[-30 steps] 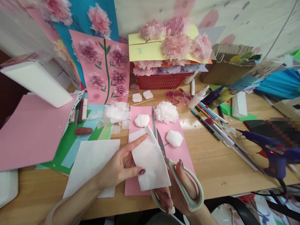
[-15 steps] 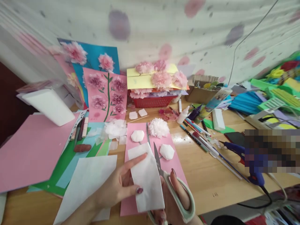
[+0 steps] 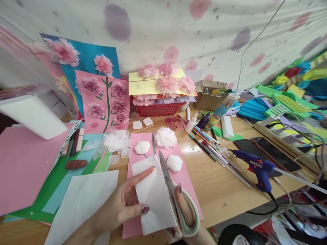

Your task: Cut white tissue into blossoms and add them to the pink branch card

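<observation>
One broad wooden table [image 3: 212,190], pale-grained and glossy, carries a flat oblong of pink card [image 3: 182,178]. To the left of this card lies a thin, matt, loose white sheet [image 3: 81,197]. Smaller is the white paper piece [image 3: 154,200], soft and four-sided with a slightly uneven lower edge, held above the pink card. Pale-handled scissors [image 3: 167,180], with rounded loops and tapering metal blades, stand along its right edge. On the card rest a ruffled white flower [image 3: 166,137] and, smaller, two smooth white discs [image 3: 174,163] with blunt corners.

The left hand [image 3: 127,200] pinches the white paper piece: index finger stretched across its upper face, thumb pressed on its lower left, other fingers curled behind. The right hand [image 3: 185,211] grips the scissors, thumb through one loop; its remaining fingers are mostly hidden, and whether the blades touch the paper cannot be told.
</observation>
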A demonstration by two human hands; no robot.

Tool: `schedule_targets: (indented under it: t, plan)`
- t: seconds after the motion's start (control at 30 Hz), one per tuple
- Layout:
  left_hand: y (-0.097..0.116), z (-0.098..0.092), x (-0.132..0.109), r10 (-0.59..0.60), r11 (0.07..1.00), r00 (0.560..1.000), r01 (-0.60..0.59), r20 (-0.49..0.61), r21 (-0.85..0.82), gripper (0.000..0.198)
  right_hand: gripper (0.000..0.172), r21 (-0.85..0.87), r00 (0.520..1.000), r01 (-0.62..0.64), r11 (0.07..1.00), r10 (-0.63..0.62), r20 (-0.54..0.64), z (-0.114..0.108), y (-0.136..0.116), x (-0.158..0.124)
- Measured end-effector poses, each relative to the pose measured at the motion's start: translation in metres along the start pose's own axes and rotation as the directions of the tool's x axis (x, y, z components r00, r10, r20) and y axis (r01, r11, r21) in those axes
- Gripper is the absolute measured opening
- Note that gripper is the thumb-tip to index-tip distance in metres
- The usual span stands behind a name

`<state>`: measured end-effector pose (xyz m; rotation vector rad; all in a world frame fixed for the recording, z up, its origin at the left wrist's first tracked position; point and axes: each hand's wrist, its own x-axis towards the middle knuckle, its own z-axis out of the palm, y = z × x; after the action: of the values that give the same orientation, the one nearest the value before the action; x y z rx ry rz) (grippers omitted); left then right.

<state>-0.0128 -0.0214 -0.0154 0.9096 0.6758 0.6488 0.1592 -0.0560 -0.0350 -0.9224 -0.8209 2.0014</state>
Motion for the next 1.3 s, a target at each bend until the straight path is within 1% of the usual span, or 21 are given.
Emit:
schedule_targets:
  t: [0.07, 0.17, 0.2, 0.23, 0.27, 0.33, 0.37, 0.43, 0.47, 0.53, 0.67, 0.73, 0.77, 0.8, 0.87, 0.93, 0.97, 1.03, 1.13, 1.2, 1.3]
  plan:
    - [0.002, 0.0, 0.0, -0.001, 1.0, 1.0, 0.002, -0.026, 0.03, 0.073, 0.067, -0.054, 0.98, 0.059, 0.997, -0.068, -0.189, -0.011, -0.004, -0.008]
    - [0.005, 0.0, -0.001, -0.011, 0.994, 0.992, 0.025, -0.127, 0.107, 0.071, 0.053, -0.373, 0.886, 0.089, 0.924, -0.244, -0.394, -0.033, -0.025, -0.026]
    - [0.005, -0.001, -0.002, -0.014, 0.991, 0.985, 0.037, -0.173, 0.132, 0.069, 0.047, -0.52, 0.83, 0.053, 0.852, -0.328, -0.452, -0.042, -0.033, -0.034]
    - [0.005, -0.001, -0.002, -0.016, 0.987, 0.976, 0.05, -0.217, 0.15, 0.067, 0.041, -0.649, 0.753, -0.016, 0.761, -0.418, -0.508, -0.053, -0.042, -0.042]
    - [0.004, -0.002, -0.002, -0.02, 0.985, 0.968, 0.063, -0.252, 0.16, 0.066, 0.036, -0.746, 0.699, -0.126, 0.654, -0.475, -0.535, -0.063, -0.049, -0.05]
    - [0.002, -0.004, -0.001, -0.03, 0.986, 0.956, 0.077, -0.292, 0.149, 0.065, 0.03, -0.839, 0.64, -0.356, 0.411, -0.548, -0.539, -0.085, -0.059, -0.064]
    - [0.001, -0.004, 0.0, -0.037, 0.989, 0.954, 0.078, -0.298, 0.127, 0.065, 0.029, -0.847, 0.627, -0.44, 0.298, -0.574, -0.527, -0.095, -0.062, -0.069]
    - [0.001, -0.002, 0.002, -0.045, 0.995, 0.951, 0.07, -0.306, 0.071, 0.065, 0.031, -0.836, 0.61, -0.526, 0.158, -0.615, -0.5, -0.11, -0.063, -0.077]
    - [0.001, 0.0, 0.002, -0.051, 0.997, 0.951, 0.067, -0.304, 0.044, 0.064, 0.034, -0.833, 0.607, -0.539, 0.127, -0.626, -0.489, -0.114, -0.063, -0.079]
    - [0.004, 0.004, 0.004, -0.072, 0.997, 0.954, 0.078, -0.291, 0.011, 0.063, 0.037, -0.837, 0.602, -0.534, 0.125, -0.639, -0.479, -0.117, -0.063, -0.079]
    - [0.011, 0.008, 0.006, -0.067, 0.994, 0.966, 0.087, -0.251, 0.069, 0.062, 0.032, -0.866, 0.535, -0.464, 0.188, -0.72, -0.443, -0.105, -0.069, -0.073]
    - [0.013, 0.008, 0.008, -0.037, 0.992, 0.974, 0.064, -0.223, 0.113, 0.062, 0.027, -0.888, 0.506, -0.389, 0.245, -0.749, -0.428, -0.095, -0.072, -0.067]
    - [0.013, 0.008, 0.01, -0.032, 0.991, 0.977, 0.059, -0.209, 0.124, 0.062, 0.026, -0.895, 0.51, -0.326, 0.304, -0.741, -0.437, -0.089, -0.072, -0.064]
    - [0.014, 0.008, 0.011, -0.034, 0.99, 0.98, 0.06, -0.197, 0.127, 0.063, 0.027, -0.889, 0.537, -0.239, 0.39, -0.71, -0.455, -0.082, -0.072, -0.059]
    - [0.015, 0.009, 0.013, -0.055, 0.989, 0.983, 0.077, -0.175, 0.124, 0.064, 0.032, -0.792, 0.65, -0.026, 0.61, -0.591, -0.477, -0.065, -0.067, -0.049]
    - [0.016, 0.01, 0.015, -0.074, 0.987, 0.985, 0.095, -0.157, 0.13, 0.064, 0.04, -0.591, 0.803, 0.12, 0.798, -0.428, -0.414, -0.047, -0.058, -0.036]
    - [0.016, 0.01, 0.017, -0.066, 0.986, 0.986, 0.088, -0.154, 0.14, 0.064, 0.041, -0.505, 0.854, 0.142, 0.852, -0.363, -0.373, -0.038, -0.054, -0.03]
    - [0.016, 0.01, 0.019, -0.052, 0.985, 0.989, 0.074, -0.14, 0.158, 0.063, 0.04, -0.378, 0.919, 0.145, 0.914, -0.266, -0.291, -0.025, -0.045, -0.019]
    - [0.014, 0.009, 0.02, -0.047, 0.981, 0.993, 0.066, -0.107, 0.181, 0.06, 0.034, -0.247, 0.964, 0.11, 0.963, -0.164, -0.211, -0.019, -0.037, -0.01]
    - [0.014, 0.01, 0.021, -0.011, 0.981, 0.995, 0.03, -0.096, 0.194, 0.064, 0.032, -0.201, 0.962, 0.101, 0.974, -0.147, -0.229, -0.022, -0.035, -0.008]
    - [0.015, 0.014, 0.023, 0.117, 0.975, 0.981, -0.084, -0.154, 0.205, 0.08, 0.031, -0.165, 0.954, 0.086, 0.983, -0.129, -0.272, -0.029, -0.036, -0.01]
